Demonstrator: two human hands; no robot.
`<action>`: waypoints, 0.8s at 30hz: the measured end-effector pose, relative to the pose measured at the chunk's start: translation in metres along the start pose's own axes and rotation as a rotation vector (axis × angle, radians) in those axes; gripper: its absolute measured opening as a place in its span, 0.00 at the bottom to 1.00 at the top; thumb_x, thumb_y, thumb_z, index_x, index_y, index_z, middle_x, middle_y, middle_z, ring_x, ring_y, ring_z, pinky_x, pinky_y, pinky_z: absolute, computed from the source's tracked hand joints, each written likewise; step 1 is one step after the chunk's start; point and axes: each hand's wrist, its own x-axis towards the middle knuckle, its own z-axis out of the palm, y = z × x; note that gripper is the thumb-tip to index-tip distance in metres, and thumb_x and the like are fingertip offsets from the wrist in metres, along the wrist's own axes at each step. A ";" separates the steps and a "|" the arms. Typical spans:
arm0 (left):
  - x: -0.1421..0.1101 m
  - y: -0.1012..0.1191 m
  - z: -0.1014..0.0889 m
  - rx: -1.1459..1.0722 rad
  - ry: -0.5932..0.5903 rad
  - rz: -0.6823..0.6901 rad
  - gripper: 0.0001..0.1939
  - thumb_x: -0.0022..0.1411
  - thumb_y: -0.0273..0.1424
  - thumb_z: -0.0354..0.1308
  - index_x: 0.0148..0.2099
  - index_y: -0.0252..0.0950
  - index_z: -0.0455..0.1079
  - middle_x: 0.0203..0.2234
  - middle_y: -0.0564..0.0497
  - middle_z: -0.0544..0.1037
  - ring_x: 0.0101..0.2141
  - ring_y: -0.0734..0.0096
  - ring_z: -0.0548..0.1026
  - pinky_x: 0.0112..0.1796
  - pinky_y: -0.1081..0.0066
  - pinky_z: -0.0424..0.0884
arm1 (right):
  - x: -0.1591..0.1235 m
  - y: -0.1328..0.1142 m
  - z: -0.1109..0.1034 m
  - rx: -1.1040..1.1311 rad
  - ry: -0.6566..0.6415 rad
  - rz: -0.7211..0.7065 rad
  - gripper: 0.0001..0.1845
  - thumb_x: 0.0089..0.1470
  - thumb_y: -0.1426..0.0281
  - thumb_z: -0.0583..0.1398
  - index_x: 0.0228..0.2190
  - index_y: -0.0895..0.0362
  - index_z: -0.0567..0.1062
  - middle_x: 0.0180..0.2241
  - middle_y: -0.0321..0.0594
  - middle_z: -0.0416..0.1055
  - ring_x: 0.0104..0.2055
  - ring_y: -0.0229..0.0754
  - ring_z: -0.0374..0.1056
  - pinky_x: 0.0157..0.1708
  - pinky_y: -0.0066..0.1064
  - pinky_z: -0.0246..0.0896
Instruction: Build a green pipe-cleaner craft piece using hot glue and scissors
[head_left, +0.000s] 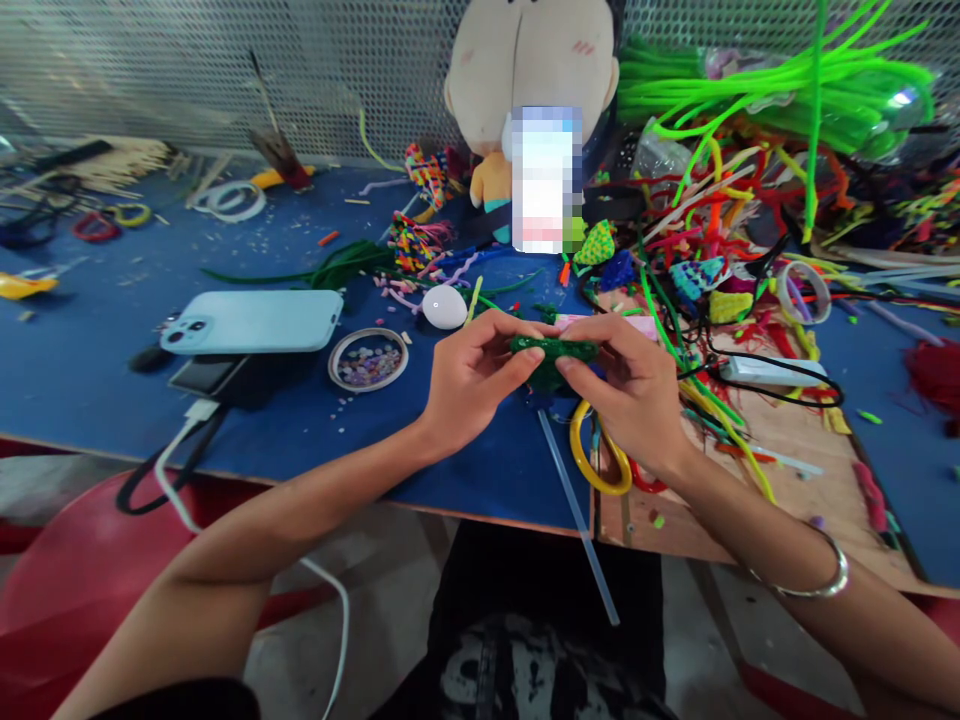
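My left hand (476, 375) and my right hand (622, 385) meet above the front of the table. Between their thumbs and fingers they pinch a small dark green fuzzy craft piece (555, 348), one hand at each end. Its upper edge looks glossy; its lower part hangs down behind my thumbs. Below it a clear glue stick (577, 515) juts out past the table edge, its far end hidden near a dark blue thing. A yellow ring (600, 480) lies just under my right hand. A white egg-shaped object (445, 307) sits left of my left hand.
A light blue phone (255, 320) and a round dish of beads (367, 360) lie to the left. Behind stand a lit phone screen (546, 180) and a plush doll (491, 185). Tangled pipe cleaners (720, 210) and a black cord (787, 385) cover the right side.
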 end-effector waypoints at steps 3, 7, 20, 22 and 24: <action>0.000 0.002 0.000 0.028 -0.015 -0.022 0.10 0.58 0.37 0.63 0.36 0.36 0.72 0.34 0.50 0.82 0.32 0.72 0.79 0.37 0.71 0.75 | -0.001 0.000 0.000 -0.015 0.000 0.000 0.04 0.53 0.72 0.61 0.33 0.53 0.73 0.34 0.35 0.73 0.41 0.39 0.70 0.41 0.34 0.66; 0.000 0.003 -0.001 0.033 -0.058 -0.012 0.12 0.56 0.38 0.64 0.39 0.36 0.72 0.35 0.50 0.82 0.36 0.70 0.80 0.37 0.72 0.75 | -0.001 0.000 0.000 -0.006 0.003 -0.001 0.04 0.54 0.72 0.61 0.33 0.53 0.73 0.35 0.35 0.73 0.41 0.39 0.70 0.42 0.33 0.66; 0.001 -0.003 -0.002 -0.119 -0.022 -0.072 0.11 0.49 0.31 0.71 0.37 0.39 0.79 0.35 0.51 0.84 0.39 0.66 0.82 0.41 0.70 0.79 | -0.001 0.003 -0.002 0.003 -0.012 -0.026 0.04 0.54 0.73 0.60 0.34 0.52 0.73 0.36 0.35 0.73 0.43 0.39 0.70 0.44 0.34 0.67; 0.002 -0.005 -0.003 -0.160 -0.033 -0.084 0.10 0.49 0.31 0.71 0.37 0.41 0.79 0.37 0.51 0.84 0.41 0.65 0.82 0.43 0.68 0.79 | -0.001 0.004 -0.003 -0.003 -0.013 -0.043 0.04 0.54 0.73 0.60 0.33 0.52 0.73 0.35 0.35 0.73 0.41 0.38 0.70 0.43 0.34 0.67; 0.002 -0.005 -0.003 -0.194 -0.047 -0.085 0.10 0.49 0.29 0.71 0.36 0.42 0.80 0.36 0.52 0.84 0.41 0.65 0.82 0.43 0.68 0.79 | 0.000 0.004 -0.004 -0.014 -0.012 -0.063 0.05 0.54 0.74 0.60 0.33 0.52 0.73 0.35 0.35 0.73 0.40 0.38 0.70 0.42 0.33 0.67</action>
